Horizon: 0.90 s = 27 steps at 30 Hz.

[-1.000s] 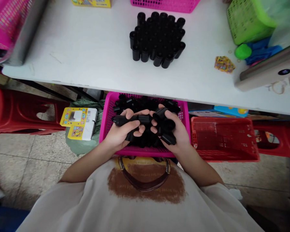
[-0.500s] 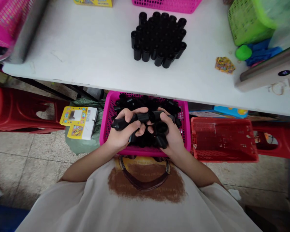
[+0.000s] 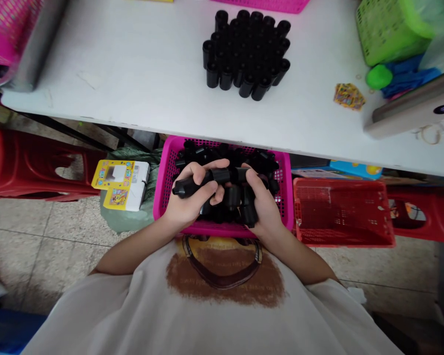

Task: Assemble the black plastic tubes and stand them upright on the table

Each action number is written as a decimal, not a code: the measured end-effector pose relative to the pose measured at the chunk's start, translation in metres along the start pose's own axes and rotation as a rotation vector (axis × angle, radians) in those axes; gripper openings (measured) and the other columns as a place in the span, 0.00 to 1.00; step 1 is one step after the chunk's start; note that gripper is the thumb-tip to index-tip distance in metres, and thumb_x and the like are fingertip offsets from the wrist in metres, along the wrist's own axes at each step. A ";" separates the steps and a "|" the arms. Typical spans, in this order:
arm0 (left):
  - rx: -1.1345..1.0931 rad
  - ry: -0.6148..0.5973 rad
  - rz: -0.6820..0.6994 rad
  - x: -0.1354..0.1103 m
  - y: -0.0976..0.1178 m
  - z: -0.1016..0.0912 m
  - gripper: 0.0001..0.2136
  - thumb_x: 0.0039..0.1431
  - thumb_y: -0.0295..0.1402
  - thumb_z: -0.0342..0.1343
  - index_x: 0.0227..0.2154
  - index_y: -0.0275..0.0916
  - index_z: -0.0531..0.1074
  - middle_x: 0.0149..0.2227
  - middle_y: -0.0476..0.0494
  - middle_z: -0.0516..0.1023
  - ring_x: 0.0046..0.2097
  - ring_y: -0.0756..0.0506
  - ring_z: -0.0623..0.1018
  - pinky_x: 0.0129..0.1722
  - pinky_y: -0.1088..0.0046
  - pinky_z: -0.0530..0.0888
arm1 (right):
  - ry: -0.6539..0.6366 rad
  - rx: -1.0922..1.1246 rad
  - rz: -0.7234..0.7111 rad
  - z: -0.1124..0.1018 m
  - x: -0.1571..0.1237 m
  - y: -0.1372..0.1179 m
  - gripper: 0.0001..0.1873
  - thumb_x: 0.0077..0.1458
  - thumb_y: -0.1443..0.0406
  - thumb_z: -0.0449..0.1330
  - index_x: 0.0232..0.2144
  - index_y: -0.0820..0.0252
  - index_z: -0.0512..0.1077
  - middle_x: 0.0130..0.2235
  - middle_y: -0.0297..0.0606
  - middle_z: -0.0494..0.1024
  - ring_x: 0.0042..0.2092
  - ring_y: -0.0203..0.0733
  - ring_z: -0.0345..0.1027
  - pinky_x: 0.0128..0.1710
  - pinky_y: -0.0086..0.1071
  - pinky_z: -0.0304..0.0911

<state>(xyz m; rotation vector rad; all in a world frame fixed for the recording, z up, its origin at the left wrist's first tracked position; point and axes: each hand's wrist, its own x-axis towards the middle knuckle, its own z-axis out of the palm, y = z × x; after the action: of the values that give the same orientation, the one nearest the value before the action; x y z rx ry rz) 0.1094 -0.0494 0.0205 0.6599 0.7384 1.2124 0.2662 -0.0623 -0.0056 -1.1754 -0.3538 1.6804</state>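
Over a pink basket (image 3: 289, 197) of black plastic parts (image 3: 200, 153), both hands work close together. My left hand (image 3: 187, 204) is wrapped round a black plastic tube (image 3: 188, 187) with a narrow tip pointing left. My right hand (image 3: 264, 202) grips a short black cylinder (image 3: 240, 173) between thumb and fingers, its end against or very near the tube's right end. More black cylinders (image 3: 248, 209) sit in or under the right palm. How firmly the two pieces are joined cannot be seen.
On the white table (image 3: 140, 64) stands a cluster of upright black tubes (image 3: 247, 54). A green basket (image 3: 392, 29), small yellow cards (image 3: 350, 96) and a grey device (image 3: 410, 111) are at right. A red crate (image 3: 344, 212) and a yellow-white box (image 3: 122, 185) flank the pink basket.
A loose black cylinder at my right hand has tipped and shifted left between the hands. Both hands keep their hold; the view has shifted slightly.
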 end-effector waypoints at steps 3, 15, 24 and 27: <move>-0.036 0.013 -0.017 0.000 0.000 0.000 0.28 0.52 0.27 0.73 0.29 0.42 0.51 0.49 0.47 0.85 0.25 0.53 0.77 0.22 0.77 0.69 | -0.037 -0.006 -0.011 0.001 -0.001 -0.001 0.36 0.48 0.44 0.76 0.53 0.49 0.71 0.32 0.29 0.80 0.26 0.37 0.70 0.23 0.30 0.65; -0.144 0.043 -0.194 0.004 0.006 -0.001 0.27 0.48 0.25 0.71 0.29 0.42 0.50 0.47 0.48 0.86 0.22 0.56 0.72 0.20 0.80 0.66 | -0.032 -0.114 -0.466 0.001 -0.012 0.005 0.22 0.56 0.51 0.74 0.48 0.46 0.73 0.41 0.34 0.80 0.37 0.42 0.78 0.29 0.34 0.72; -0.381 0.060 -0.484 0.004 0.016 0.001 0.25 0.44 0.22 0.70 0.28 0.39 0.53 0.44 0.49 0.85 0.21 0.62 0.60 0.17 0.90 0.57 | 0.026 -0.406 -0.827 -0.011 -0.024 0.002 0.17 0.59 0.54 0.74 0.47 0.45 0.76 0.48 0.38 0.82 0.46 0.49 0.80 0.53 0.50 0.77; -0.393 0.053 -0.514 0.003 0.015 0.003 0.23 0.43 0.23 0.70 0.27 0.38 0.55 0.44 0.50 0.85 0.20 0.62 0.59 0.17 0.89 0.56 | 0.058 -0.379 -0.783 -0.009 -0.024 0.002 0.17 0.59 0.52 0.73 0.47 0.44 0.76 0.47 0.37 0.82 0.45 0.48 0.81 0.51 0.50 0.77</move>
<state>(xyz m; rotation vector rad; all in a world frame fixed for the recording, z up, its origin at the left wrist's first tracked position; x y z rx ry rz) 0.1032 -0.0437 0.0335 0.0980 0.6374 0.8625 0.2734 -0.0863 0.0016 -1.1381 -0.9853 0.9108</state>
